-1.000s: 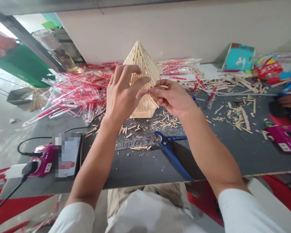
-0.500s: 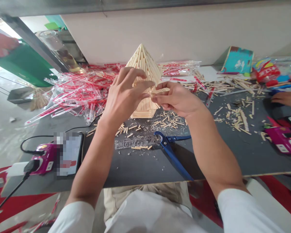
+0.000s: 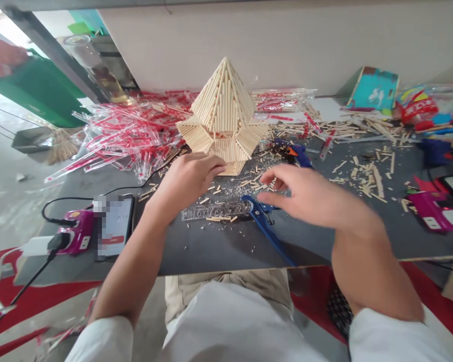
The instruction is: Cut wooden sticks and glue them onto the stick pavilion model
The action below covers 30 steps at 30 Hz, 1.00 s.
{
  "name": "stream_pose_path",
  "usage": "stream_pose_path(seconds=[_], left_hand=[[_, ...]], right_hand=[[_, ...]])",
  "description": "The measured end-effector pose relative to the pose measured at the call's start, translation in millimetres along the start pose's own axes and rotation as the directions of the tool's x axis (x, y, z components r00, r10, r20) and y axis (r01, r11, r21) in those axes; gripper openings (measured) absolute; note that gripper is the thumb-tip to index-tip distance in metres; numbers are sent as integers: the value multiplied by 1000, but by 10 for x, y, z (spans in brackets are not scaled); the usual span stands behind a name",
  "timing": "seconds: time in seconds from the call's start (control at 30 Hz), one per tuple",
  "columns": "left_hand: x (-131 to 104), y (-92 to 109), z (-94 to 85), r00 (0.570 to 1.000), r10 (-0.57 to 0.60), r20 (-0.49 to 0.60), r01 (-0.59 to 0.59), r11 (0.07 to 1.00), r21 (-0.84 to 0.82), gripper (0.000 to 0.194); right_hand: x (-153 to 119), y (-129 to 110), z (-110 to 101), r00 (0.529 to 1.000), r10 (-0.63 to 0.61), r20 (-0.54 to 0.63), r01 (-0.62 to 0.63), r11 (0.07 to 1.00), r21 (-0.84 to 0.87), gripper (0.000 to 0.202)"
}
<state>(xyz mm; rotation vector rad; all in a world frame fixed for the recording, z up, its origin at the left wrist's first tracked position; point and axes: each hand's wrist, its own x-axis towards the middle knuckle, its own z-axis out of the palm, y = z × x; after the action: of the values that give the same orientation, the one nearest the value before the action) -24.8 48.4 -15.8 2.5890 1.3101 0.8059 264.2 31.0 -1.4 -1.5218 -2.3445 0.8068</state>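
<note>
A pagoda-like model of pale wooden sticks (image 3: pixel 226 100), with a pointed roof and flared panels below, stands at the back middle of the dark table. My left hand (image 3: pixel 191 178) hovers in front of its lower left side, fingers bent and apart from the thumb, holding nothing I can see. To the right, my right hand (image 3: pixel 287 188) is over the blue cutter (image 3: pixel 266 226), thumb and fingers apart with nothing between them. A clear ruler (image 3: pixel 215 210) lies left of the cutter's head, with cut stick pieces (image 3: pixel 221 219) along it.
Red and clear plastic wrappers (image 3: pixel 124 136) pile up at the back left. A blue glue gun (image 3: pixel 298 153) lies right of the model. Phone (image 3: pixel 115 226) and purple power strip (image 3: pixel 77 231) sit at the left. Loose sticks (image 3: pixel 362 125) cover the back right.
Both hands have come down and moved apart from in front of the roof, uncovering the model. The other person's hand at the right edge has gone from view.
</note>
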Motion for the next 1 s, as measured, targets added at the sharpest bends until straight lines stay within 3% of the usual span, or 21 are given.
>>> stream_pose_path(seconds=[0.13, 0.2, 0.3, 0.4, 0.47, 0.57, 0.63, 0.73, 0.87, 1.0], left_hand=[[-354, -94, 280, 988, -138, -71, 127, 982, -142, 20], [-454, -88, 407, 980, -176, -93, 158, 971, -182, 19], [-487, -38, 525, 969, -194, -152, 160, 964, -212, 19], [-468, 10, 573, 967, -176, -184, 133, 966, -223, 20], [-467, 32, 595, 976, -158, -150, 120, 964, -236, 20], [-480, 79, 632, 984, -133, -115, 100, 963, -251, 22], [-482, 135, 649, 984, -134, -118, 99, 960, -263, 22], [-467, 231, 648, 976, -188, -110, 146, 940, -308, 21], [-461, 288, 612, 960, -262, -102, 210, 908, -362, 19], [-483, 282, 562, 957, -274, -96, 232, 920, -316, 17]], right_hand=[[-492, 239, 607, 993, 99, 68, -73, 948, -309, 105], [-638, 318, 850, 989, 125, 75, -87, 919, -385, 118], [-724, 365, 1026, 995, 99, -15, -95, 881, -464, 91], [-729, 348, 1034, 992, 69, -110, -115, 864, -491, 62], [-725, 309, 1001, 979, 89, -185, -162, 887, -432, 58], [-706, 200, 956, 943, 210, -258, -258, 951, -168, 60], [-675, 98, 955, 932, 274, -239, -265, 962, 69, 62], [-612, -68, 1010, 949, 255, -183, -185, 926, 330, 64], [-561, -221, 1106, 971, 201, -132, -117, 873, 473, 63], [-561, -279, 1128, 976, 180, -126, -96, 864, 495, 61]])
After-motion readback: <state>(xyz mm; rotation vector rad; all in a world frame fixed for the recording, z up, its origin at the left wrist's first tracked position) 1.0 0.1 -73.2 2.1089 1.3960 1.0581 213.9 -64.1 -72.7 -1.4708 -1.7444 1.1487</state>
